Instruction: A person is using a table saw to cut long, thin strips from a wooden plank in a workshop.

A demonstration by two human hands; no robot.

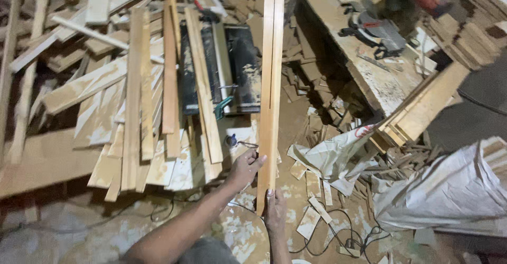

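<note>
Loose timber: pale wooden slats and offcuts lie heaped over the left half of the frame, several long ones running top to bottom.
Machine: a black, dust-covered table saw sits at upper centre, partly under the slats, with a teal clamp at its lower edge.
Left hand: lower centre, fingers curled against the left edge of the strip, thumb on its face.
Held piece: a long, narrow, light-coloured wooden strip with a slit down its middle stands near-vertical at centre, from the top edge of the frame down to the hands.
Right hand: directly below, fingers closed around the strip's bottom end, one fingertip showing on its face.
Floor: black cables loop over sawdust at lower centre-right.
Sacks: crumpled white plastic bags lie at lower right.
Bench: a dusty wooden workbench at upper right carries a grey power tool; stacked boards lean beside it.
</note>
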